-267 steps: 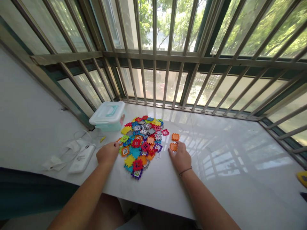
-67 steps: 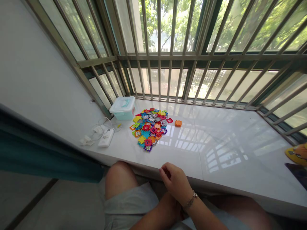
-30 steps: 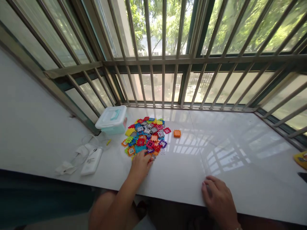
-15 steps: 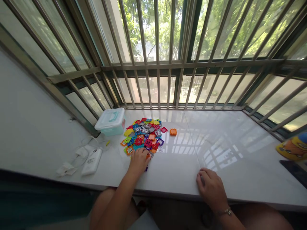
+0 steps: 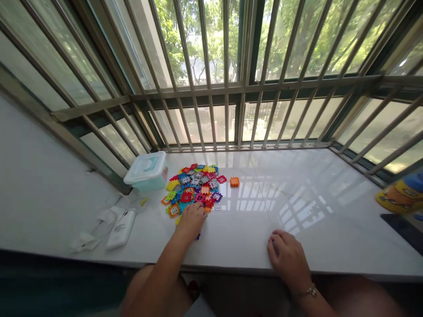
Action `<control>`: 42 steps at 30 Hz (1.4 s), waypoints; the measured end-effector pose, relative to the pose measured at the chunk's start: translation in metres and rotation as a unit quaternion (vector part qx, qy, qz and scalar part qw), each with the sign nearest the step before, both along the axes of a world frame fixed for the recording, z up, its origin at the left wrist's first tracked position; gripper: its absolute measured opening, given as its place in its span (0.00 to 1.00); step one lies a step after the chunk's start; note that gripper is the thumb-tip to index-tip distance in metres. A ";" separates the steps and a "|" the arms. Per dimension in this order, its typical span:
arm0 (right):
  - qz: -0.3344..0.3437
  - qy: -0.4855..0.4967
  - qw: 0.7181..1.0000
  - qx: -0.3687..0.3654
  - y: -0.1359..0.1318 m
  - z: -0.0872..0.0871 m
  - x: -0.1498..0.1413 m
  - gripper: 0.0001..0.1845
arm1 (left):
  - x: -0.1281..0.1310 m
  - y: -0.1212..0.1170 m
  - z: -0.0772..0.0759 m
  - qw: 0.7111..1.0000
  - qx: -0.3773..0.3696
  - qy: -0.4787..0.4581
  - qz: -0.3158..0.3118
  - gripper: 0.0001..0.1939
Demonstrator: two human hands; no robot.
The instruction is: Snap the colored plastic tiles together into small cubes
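A heap of flat, toothed plastic building tiles (image 5: 193, 188) in many colours lies on the white glossy window ledge (image 5: 297, 207). My left hand (image 5: 191, 219) rests on the near edge of the heap, fingers curled down over tiles there; what it grips is hidden. A small stack of orange tiles (image 5: 234, 181) stands apart, just right of the heap. My right hand (image 5: 288, 257) lies palm down on the bare ledge near its front edge, fingers loosely bent, holding nothing.
A pale teal lidded box (image 5: 146, 170) stands left of the heap by the window bars. A white power bank (image 5: 120, 228) with cables lies at the left. A yellow object (image 5: 398, 194) and a dark flat thing (image 5: 405, 226) sit at the right edge.
My left hand has stayed on the heap's near edge, drawing slightly toward me. The right hand rests in the same spot. The view has swung a little to the right.
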State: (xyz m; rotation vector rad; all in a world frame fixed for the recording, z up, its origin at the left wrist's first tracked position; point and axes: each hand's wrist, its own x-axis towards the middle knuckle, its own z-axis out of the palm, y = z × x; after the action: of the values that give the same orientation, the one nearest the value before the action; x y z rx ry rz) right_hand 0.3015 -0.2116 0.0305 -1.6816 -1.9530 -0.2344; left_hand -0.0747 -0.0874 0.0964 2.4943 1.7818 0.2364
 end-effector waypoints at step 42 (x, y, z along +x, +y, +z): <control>0.232 0.026 0.967 -0.097 0.072 0.029 -0.127 0.12 | -0.038 0.054 -0.009 0.994 0.074 -0.029 0.080 0.16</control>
State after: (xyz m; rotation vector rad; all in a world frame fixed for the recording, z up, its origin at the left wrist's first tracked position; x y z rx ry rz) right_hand 0.1744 -0.1393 0.0599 -1.2717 -2.3192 0.1809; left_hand -0.1128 -0.0333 0.0871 2.4116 2.0102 0.4633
